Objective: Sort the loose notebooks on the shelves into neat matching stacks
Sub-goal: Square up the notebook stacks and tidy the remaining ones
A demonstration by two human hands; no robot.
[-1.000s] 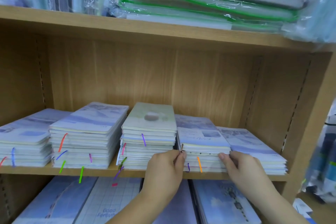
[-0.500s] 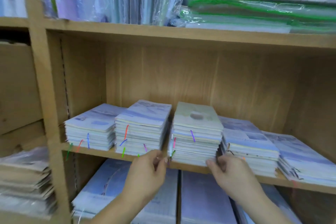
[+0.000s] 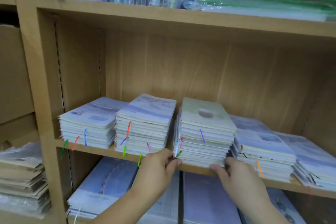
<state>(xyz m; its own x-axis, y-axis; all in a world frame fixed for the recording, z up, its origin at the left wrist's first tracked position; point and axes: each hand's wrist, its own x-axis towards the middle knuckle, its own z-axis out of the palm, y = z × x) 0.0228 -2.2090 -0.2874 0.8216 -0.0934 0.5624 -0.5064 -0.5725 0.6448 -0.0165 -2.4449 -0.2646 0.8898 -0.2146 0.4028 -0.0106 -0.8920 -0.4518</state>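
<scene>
Green-topped stack (image 3: 206,133): your left hand (image 3: 157,166) and right hand (image 3: 236,175) each grip a bottom corner. Squeeze both sides evenly so its edges line up.

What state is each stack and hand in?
left hand, grips green-top stack's lower left corner.
right hand, grips its lower right corner.
green-top stack, on shelf, edges ragged.
far-left stack, flat, fairly even.
second stack, flat, slightly ragged.
fourth stack, lower, uneven.
far-right stack, low, front splayed.
</scene>
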